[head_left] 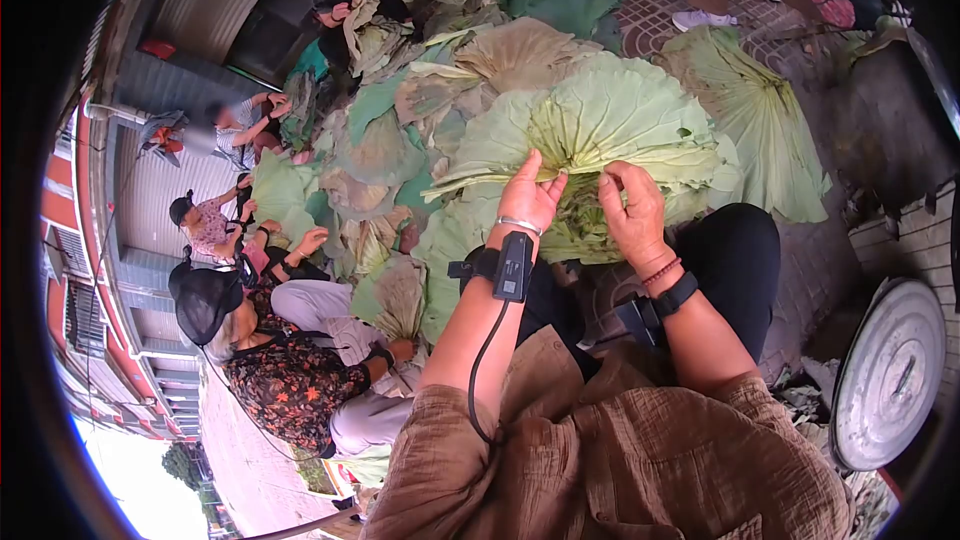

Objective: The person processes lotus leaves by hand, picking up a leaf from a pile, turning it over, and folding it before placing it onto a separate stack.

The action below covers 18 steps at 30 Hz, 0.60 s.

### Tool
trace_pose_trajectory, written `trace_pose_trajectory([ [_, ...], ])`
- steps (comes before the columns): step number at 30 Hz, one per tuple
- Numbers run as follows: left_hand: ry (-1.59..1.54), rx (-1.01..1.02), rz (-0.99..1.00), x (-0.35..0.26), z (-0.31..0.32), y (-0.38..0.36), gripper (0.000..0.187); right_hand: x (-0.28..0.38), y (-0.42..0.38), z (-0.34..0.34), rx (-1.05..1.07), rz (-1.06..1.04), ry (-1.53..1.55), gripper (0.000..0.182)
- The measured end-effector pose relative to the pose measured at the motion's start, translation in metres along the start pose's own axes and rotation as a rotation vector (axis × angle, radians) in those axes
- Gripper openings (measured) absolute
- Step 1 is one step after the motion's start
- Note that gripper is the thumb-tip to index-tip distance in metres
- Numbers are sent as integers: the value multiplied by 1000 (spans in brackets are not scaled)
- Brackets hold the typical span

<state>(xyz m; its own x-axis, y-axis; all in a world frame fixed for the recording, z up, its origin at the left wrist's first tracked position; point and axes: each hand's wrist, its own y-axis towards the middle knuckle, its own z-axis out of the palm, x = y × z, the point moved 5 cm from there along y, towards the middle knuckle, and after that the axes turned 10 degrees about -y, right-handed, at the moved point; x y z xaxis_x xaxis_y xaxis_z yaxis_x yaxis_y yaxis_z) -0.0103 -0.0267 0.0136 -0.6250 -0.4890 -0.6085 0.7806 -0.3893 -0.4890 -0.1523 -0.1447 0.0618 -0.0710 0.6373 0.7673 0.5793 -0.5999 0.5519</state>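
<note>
A stack of large pale-green lotus leaves (610,120) fans out above my lap, its ribs meeting near my fingers. My left hand (532,198), palm up, is closed on the gathered lower edge of the leaves. Just to its right, my right hand (632,208) has its fingers curled and the thumb close to the index finger at the same edge; the exact pinch point is hard to see. Below the fingers hang more folded leaves (580,220), partly covered by my hands.
A heap of green and brown leaves (370,165) spreads ahead and left. A person in a black cap (290,370) sits at my left, with several others farther along. More leaves (760,120) lie at right, and a round metal lid (890,375) is near my right side.
</note>
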Motion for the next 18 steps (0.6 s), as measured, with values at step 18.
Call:
trace_pose_trajectory([
  [18, -41, 324, -104, -3, 10, -44, 21, 4, 14, -4, -61, -198, -479, 36],
])
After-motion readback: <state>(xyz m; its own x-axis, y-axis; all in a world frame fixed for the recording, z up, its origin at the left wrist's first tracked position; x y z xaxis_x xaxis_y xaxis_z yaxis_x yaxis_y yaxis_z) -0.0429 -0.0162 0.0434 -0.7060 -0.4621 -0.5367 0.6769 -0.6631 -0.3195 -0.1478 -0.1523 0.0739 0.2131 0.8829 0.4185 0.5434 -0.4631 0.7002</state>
